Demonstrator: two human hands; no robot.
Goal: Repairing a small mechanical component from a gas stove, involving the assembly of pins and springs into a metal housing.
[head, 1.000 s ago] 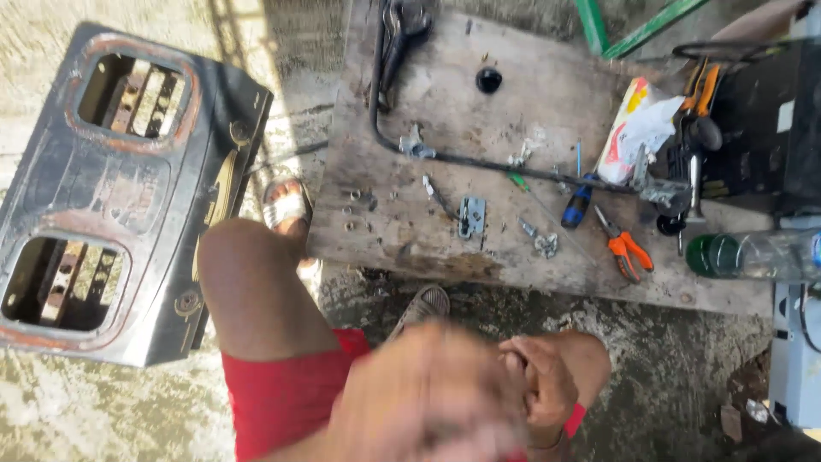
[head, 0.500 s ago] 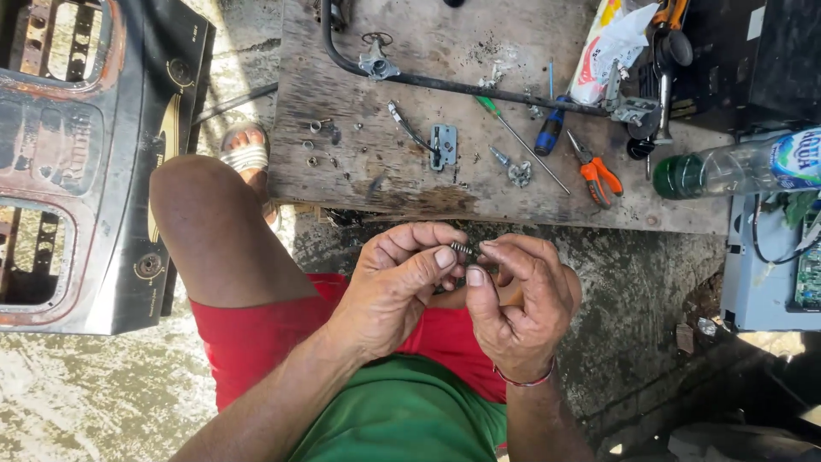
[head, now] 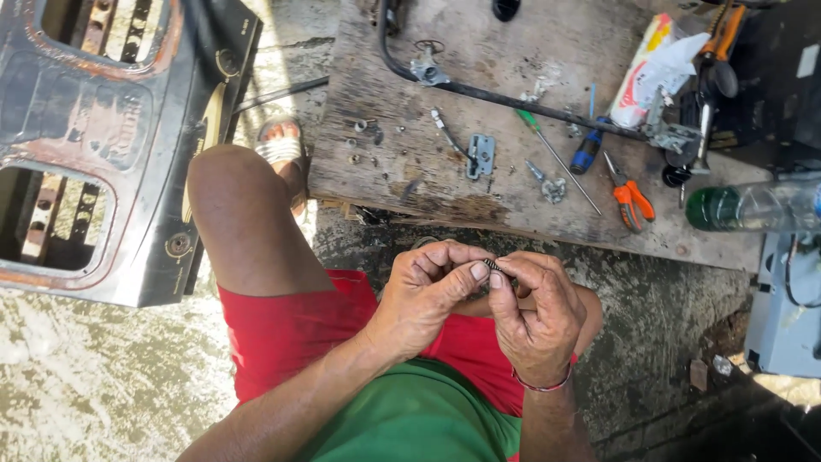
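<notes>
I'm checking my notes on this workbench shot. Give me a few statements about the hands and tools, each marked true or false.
1. Both hands pinch a small dark part between their fingertips. True.
2. The left hand rests flat on the board. False: it is raised over the lap, meeting the right hand.
3. Orange-handled pliers lie on the wooden board. True.
4. The green bottle stands upright. False: it lies on its side.
5. The blue-handled screwdriver is in the right hand's grip. False: it lies on the board.
</notes>
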